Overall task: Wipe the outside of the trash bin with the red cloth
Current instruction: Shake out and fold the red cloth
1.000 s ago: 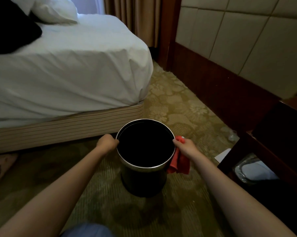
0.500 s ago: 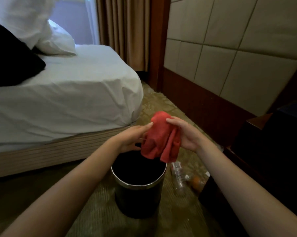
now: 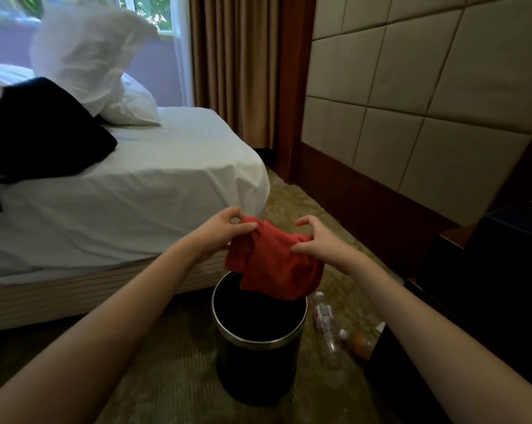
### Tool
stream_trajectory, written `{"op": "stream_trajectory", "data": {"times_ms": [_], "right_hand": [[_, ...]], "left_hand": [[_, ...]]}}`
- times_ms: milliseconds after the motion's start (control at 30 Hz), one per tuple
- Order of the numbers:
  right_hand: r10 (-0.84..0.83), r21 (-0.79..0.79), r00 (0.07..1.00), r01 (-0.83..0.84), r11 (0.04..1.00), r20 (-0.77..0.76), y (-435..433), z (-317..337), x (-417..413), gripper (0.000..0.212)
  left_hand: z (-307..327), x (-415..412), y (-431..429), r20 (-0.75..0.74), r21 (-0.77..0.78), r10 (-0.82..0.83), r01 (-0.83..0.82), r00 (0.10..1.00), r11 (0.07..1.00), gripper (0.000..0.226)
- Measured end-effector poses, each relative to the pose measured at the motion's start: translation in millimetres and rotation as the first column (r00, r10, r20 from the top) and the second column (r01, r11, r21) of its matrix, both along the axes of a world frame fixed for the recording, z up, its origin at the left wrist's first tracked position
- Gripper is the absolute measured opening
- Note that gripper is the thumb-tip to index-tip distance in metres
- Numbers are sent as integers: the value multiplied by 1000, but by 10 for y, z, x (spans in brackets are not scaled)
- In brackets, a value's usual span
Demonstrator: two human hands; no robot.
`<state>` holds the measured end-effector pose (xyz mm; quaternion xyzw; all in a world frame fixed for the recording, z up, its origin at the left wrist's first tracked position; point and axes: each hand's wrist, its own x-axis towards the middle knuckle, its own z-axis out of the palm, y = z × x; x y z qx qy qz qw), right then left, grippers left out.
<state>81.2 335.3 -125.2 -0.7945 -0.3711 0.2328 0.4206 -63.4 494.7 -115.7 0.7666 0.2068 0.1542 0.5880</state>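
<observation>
Head view: the red cloth [image 3: 277, 264] is held above the far rim of the trash bin [image 3: 258, 371], with its lower edge hanging over the open mouth. The bin stands upright on the carpet, directly below both hands. One upper corner is pinched by the left hand [image 3: 221, 231] and the other by the right hand [image 3: 316, 240], thumbs and forefingers closed on fabric. Neither hand is judged nearer the bin's outer wall, so the cloth would have to be brought down and around it.
</observation>
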Motion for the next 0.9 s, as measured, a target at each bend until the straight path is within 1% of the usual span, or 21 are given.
{"op": "stream_trajectory", "data": {"times_ms": [67, 100, 133, 167, 200, 233, 267, 300, 333, 367, 433, 500, 600, 667, 733, 767, 833, 900], "right_hand": [[37, -97, 997, -30, 995, 70, -27, 26, 6, 47], [80, -169, 995, -69, 983, 56, -49, 50, -3, 45], [124, -248, 992, -119, 961, 7, -72, 70, -10, 45], [160, -315, 986, -168, 934, -50, -93, 84, -16, 49], [182, -348, 980, -199, 916, -81, -107, 94, -18, 57], [190, -330, 978, -207, 921, -82, -111, 103, -18, 64], [195, -265, 977, -212, 941, -90, -110, 118, -19, 68], [203, -184, 971, -224, 957, -128, -102, 135, -25, 64], [216, -126, 960, -240, 963, -177, -95, 141, -28, 53], [230, -109, 953, -255, 961, -196, -97, 151, -37, 38], [230, -104, 963, -245, 964, -138, -127, 162, -50, 13], [168, -35, 981, -172, 984, -92, -164, 174, -32, 5], [94, 89, 993, -88, 992, -69, -196, 247, -33, 6], [36, 137, 999, -38, 990, 12, -200, 339, -30, 8], [-44, 163, 981, 13, 987, 190, -214, 456, 8, 10], [-76, 163, 950, 27, 986, 302, -227, 516, 37, 10], [-103, 138, 863, 39, 990, 495, -265, 611, 99, 10], [-119, 116, 777, 60, 991, 619, -296, 641, 170, 12]], "left_hand": [[78, -14, -9, 5, 125, -9, 8, 1000, 992, 23], [104, -8, -31, 12, 151, -33, 30, 999, 988, 24], [123, 3, -59, 13, 167, -62, 59, 998, 984, 26], [140, 23, -95, 4, 178, -94, 91, 996, 980, 27], [158, 47, -139, -12, 188, -129, 129, 992, 974, 28], [175, 78, -189, -31, 202, -167, 170, 985, 964, 29], [189, 112, -240, -53, 232, -200, 207, 978, 950, 29], [199, 151, -284, -77, 276, -220, 233, 972, 933, 29], [207, 186, -321, -95, 326, -230, 249, 968, 912, 29], [215, 214, -345, -107, 374, -228, 252, 968, 893, 28], [233, 242, -354, -112, 439, -206, 235, 972, 867, 27], [254, 247, -328, -128, 496, -179, 219, 975, 840, 25], [295, 268, -274, -208, 577, -125, 225, 970, 785, 25], [330, 272, -231, -302, 597, -105, 274, 947, 754, 17], [377, 264, -187, -394, 655, -46, 316, 918, 686, 8], [404, 259, -167, -403, 664, -34, 318, 914, 677, 10], [474, 261, -138, -364, 622, -76, 303, 928, 722, 18], [559, 262, -133, -304, 574, -118, 281, 945, 769, 21]]}}
